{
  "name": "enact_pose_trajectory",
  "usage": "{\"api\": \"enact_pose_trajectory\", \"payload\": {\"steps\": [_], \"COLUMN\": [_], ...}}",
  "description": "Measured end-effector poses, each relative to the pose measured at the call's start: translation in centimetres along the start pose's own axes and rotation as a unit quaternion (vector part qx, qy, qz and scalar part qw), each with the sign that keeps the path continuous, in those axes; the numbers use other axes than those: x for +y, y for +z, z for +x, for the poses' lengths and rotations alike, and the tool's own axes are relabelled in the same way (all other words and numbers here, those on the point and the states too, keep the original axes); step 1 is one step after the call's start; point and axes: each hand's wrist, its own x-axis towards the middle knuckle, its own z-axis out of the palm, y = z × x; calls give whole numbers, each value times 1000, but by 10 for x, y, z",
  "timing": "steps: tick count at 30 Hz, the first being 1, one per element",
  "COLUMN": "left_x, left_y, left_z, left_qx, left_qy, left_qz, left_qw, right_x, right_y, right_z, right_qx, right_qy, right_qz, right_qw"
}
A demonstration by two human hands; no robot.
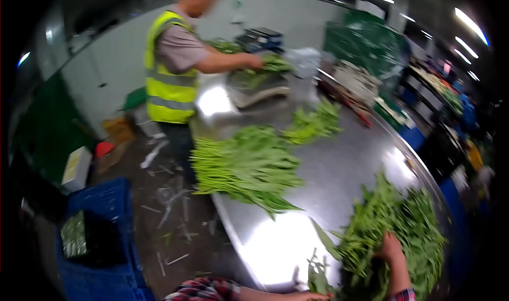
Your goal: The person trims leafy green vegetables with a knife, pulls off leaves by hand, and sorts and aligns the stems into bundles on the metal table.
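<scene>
A big loose heap of leafy green stems point(424, 232), which look like water spinach, lies at the near right of the metal table. My right hand point(391, 248) reaches into this heap, its fingers curled around some stems and partly hidden by leaves. At the bottom edge, my left hand point(314, 296) is mostly cut off by the frame. A small bunch of the same greens point(318, 275) stands up from its closed fingers. Farther back lie a broad, neatly lined-up bundle of greens point(249, 166) and a smaller bunch point(314, 123).
Across the metal table point(339, 168), a co-worker in a yellow vest point(172, 83) handles greens point(273, 63) near a scale point(260, 38). A blue crate point(95, 195) stands on the littered floor at left. A cloth bag point(355, 81) and a green plastic-wrapped stack point(366, 46) are at the back right.
</scene>
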Motion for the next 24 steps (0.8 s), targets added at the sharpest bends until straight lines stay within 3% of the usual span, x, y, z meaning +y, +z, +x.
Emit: {"api": "enact_pose_trajectory", "payload": {"steps": [2, 4, 5, 7, 13, 19, 22, 24], "left_x": [7, 11, 13, 33, 2, 4, 14, 0], "left_y": [3, 11, 11, 9, 14, 10, 18, 11], "left_z": [0, 13, 11, 3, 10, 5, -3, 6], "left_qx": [2, 51, 50, 36, 34, 48, 82, 54], "left_qy": [-208, -215, -207, -219, -162, -169, 6, -107], "left_qz": [-265, -510, -561, -535, -554, -541, -256, -461], "left_qw": [942, 832, 800, 816, 816, 823, 963, 879], "right_x": [-7, -10, -10, -13, -12, -20, -12, -18], "right_y": [3, 0, 3, 1, 21, 51, 70, 49], "right_z": [7, 2, -1, 2, 6, 6, 8, 0], "right_qx": [-8, -17, -11, 14, 55, 151, 177, 168], "right_qy": [27, 27, 19, 18, 84, 65, 59, 27], "right_qz": [-18, -40, -49, -64, -117, -195, -182, -160], "right_qw": [999, 999, 999, 998, 988, 967, 965, 972]}}
